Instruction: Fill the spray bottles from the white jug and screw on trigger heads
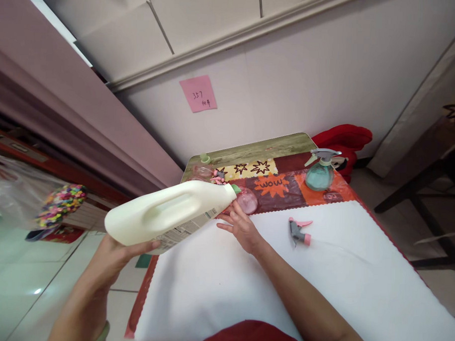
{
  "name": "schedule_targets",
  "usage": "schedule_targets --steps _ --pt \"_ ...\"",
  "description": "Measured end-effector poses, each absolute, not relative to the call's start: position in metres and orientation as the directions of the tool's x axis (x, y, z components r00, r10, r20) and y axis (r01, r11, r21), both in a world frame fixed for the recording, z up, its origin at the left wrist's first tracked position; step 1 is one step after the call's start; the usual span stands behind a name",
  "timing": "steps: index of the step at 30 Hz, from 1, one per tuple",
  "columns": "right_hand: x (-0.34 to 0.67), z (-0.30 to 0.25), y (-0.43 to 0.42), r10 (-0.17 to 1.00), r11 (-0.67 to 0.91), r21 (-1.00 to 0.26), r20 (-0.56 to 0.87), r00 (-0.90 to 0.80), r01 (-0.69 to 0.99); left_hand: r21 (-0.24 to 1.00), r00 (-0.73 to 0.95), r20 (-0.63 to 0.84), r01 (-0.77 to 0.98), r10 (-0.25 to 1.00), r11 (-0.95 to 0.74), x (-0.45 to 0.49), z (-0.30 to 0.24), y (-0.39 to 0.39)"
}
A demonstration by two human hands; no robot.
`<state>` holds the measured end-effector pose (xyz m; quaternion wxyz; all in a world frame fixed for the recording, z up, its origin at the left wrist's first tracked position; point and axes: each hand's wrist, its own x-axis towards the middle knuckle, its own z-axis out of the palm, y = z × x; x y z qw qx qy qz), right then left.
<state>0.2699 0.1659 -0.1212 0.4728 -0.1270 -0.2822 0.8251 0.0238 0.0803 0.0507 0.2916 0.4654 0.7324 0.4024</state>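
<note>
A large white jug [170,208] with a moulded handle and a printed label is tipped nearly on its side above the table. My left hand [116,261] is closed around its base end. Fingers of my right hand [242,228] bear against the jug's neck from below, some of them spread. The jug's green spout [236,189] is at a round clear bottle [248,201] that looks pinkish; its opening is hard to make out. To the right, a grey and pink spray head [298,231] with a thin clear tube lies on the white cloth.
A teal spray bottle [319,174] with its head on stands at the table's back right. Behind the jug are another clear bottle [203,170], a pink and grey spray head [219,177] and a green cap [204,158]. A white wall [271,97] rises behind the table.
</note>
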Motion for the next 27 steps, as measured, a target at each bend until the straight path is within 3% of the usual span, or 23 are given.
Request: schedule_targets --steps 27 --pt "0.2698 -0.1237 0.1656 0.817 -0.431 -0.583 0.073 -0.572 -0.689 0.863 -0.404 0.009 0.466 0.915 0.197 0.0247 0.0486 0.0737"
